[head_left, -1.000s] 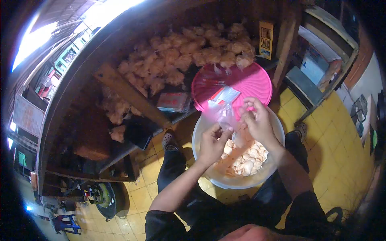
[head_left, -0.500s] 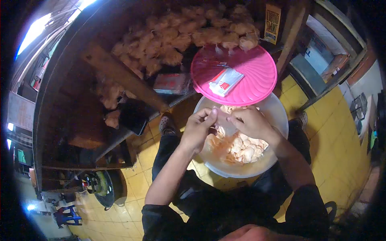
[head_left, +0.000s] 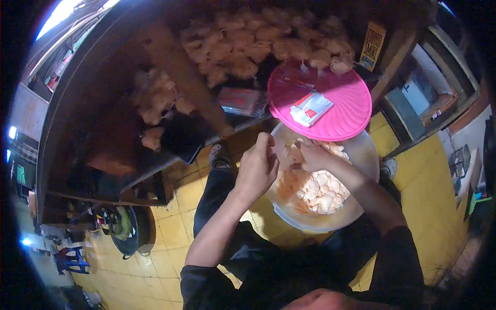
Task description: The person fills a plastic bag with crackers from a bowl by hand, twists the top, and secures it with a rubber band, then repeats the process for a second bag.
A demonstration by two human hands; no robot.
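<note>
My left grip (head_left: 258, 168) is closed, thumb against curled fingers, pinching the edge of a clear plastic bag (head_left: 285, 151) just above the near rim of the tub; the film is thin and hard to make out. My right grip (head_left: 311, 155) curls down at the bag's other side, touching it, but I cannot tell whether its fingers clamp anything. Both sit over the round pale tub (head_left: 361, 155), which rests on my lap and holds a heap of pale crackers (head_left: 320, 190). A pink lid (head_left: 346, 111) overlaps the tub's far rim, with a flat packet of bags (head_left: 310, 108) lying on it. Beyond, bagged crackers (head_left: 258, 46) pile on the dark surface (head_left: 103, 124).
</note>
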